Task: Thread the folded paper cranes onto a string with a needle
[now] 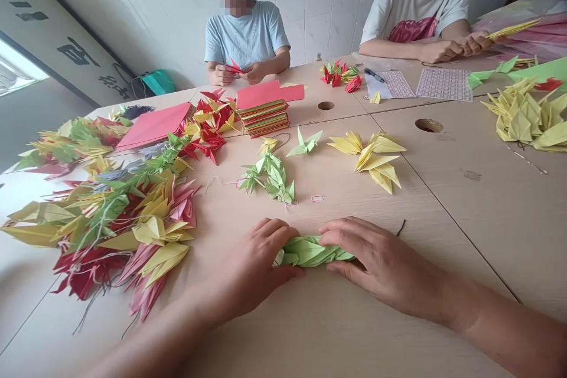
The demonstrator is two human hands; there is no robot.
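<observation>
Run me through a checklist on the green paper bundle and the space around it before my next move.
1. Left hand holding the left end of the green paper bundle: ok.
2. Right hand holding its right end: ok.
3. Yellow paper birds apart from the bundle: ok, they lie farther back.
4. Dark cord beyond the right hand fully in sight: not ok, only a short piece shows.
5. Bundle's underside undamaged: cannot tell, hidden.
6. Mixed-colour pile free of trailing threads: not ok, several hang out.

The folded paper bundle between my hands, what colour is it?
Light green, seen best in the head view.
</observation>
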